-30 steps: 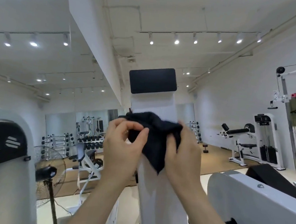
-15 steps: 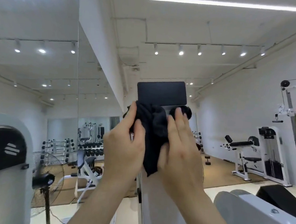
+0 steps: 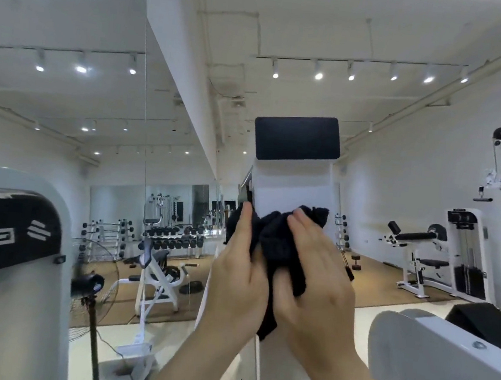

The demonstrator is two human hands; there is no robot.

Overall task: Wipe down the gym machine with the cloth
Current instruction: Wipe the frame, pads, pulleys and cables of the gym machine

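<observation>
The gym machine's white upright column (image 3: 292, 187) rises straight in front of me, with a black screen (image 3: 295, 137) at its top. A bunched black cloth (image 3: 275, 241) lies against the column's front, a short way below the screen. My left hand (image 3: 239, 280) presses the cloth's left side at the column's left edge, fingers straight and pointing up. My right hand (image 3: 316, 288) lies flat on the cloth's right side. A tail of cloth hangs down between the two hands. The thumbs are hidden.
A white housing with a black logo band (image 3: 7, 258) stands close on my left. A white machine part (image 3: 440, 361) juts in at the lower right. Behind are a standing fan (image 3: 93, 288), dumbbell racks (image 3: 171, 237), a mirror wall and a weight-stack machine (image 3: 463, 250).
Both hands flattened on the cloth and pushed it up to the screen's lower edge, then slid it back down the column. A strip of white now shows between cloth and screen.
</observation>
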